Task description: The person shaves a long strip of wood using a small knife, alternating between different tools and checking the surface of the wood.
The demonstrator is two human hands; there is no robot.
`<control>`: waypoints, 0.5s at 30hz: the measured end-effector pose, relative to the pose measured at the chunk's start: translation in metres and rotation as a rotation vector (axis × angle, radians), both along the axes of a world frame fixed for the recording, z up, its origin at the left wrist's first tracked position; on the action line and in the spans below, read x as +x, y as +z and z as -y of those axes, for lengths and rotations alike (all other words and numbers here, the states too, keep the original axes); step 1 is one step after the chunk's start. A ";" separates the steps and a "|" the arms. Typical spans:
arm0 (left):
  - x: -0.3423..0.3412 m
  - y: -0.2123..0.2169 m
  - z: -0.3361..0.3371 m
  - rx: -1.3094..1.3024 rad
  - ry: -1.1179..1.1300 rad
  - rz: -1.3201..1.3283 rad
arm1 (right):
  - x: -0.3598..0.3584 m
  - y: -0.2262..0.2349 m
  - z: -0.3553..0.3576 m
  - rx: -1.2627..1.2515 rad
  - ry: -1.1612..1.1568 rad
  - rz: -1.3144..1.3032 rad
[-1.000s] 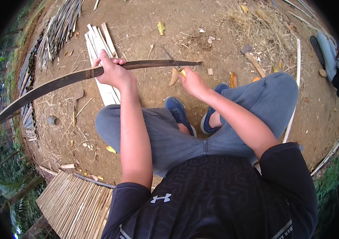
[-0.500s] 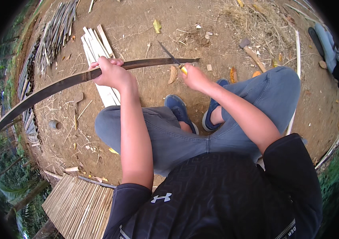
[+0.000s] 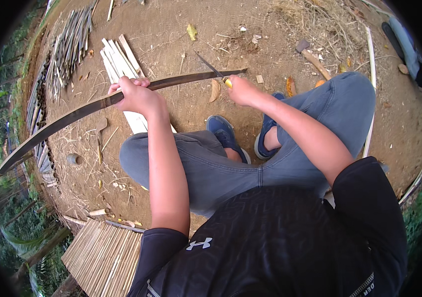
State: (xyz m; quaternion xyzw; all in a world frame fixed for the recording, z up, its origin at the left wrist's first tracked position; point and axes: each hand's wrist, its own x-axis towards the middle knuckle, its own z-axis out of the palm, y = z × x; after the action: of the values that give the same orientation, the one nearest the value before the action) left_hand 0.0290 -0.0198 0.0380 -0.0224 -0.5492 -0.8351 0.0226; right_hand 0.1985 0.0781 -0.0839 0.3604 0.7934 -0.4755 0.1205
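Since the earlier frame the knife [image 3: 211, 66] has shifted little: its blade leans a touch further up and left of the right hand, while the long strip sits as it did. The left hand [image 3: 134, 94] is closed in a full fist around the long dark bamboo strip [image 3: 72, 115], near its middle. The right hand [image 3: 240, 89] is closed on the yellow handle of the knife, whose thin blade crosses the strip just beside that strip's right end.

There is one long strip, one knife and two hands at work. Above the strip lies one bundle of pale split slats [image 3: 117, 57] on the dirt ground [image 3: 171, 29], further left of it a heap of grey sticks [image 3: 70, 44], and above and right of the strip's right end one hatchet [image 3: 312, 57].

The strip's long axis runs left to right, bowed: its left tip points down and left, past the person's left knee, its right end points right, level with the right hand.
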 end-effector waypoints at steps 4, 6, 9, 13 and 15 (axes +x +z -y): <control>0.000 0.004 -0.002 -0.013 -0.017 -0.012 | -0.003 0.008 0.011 0.006 -0.043 -0.018; 0.001 0.001 0.006 -0.038 -0.027 -0.019 | 0.004 0.010 0.009 0.003 -0.058 -0.023; -0.003 0.001 0.004 -0.021 0.025 0.023 | -0.002 0.018 0.006 0.005 -0.019 0.066; -0.003 -0.005 0.002 -0.045 0.019 -0.082 | 0.002 0.007 0.012 0.032 -0.083 -0.086; -0.007 -0.002 -0.001 -0.030 0.058 -0.035 | -0.001 0.011 0.002 -0.006 -0.042 0.003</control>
State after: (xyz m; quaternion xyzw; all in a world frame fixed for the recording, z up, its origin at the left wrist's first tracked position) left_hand 0.0224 -0.0188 0.0355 -0.0215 -0.5617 -0.8251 0.0563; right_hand 0.1977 0.0761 -0.0730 0.3774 0.7841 -0.4797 0.1127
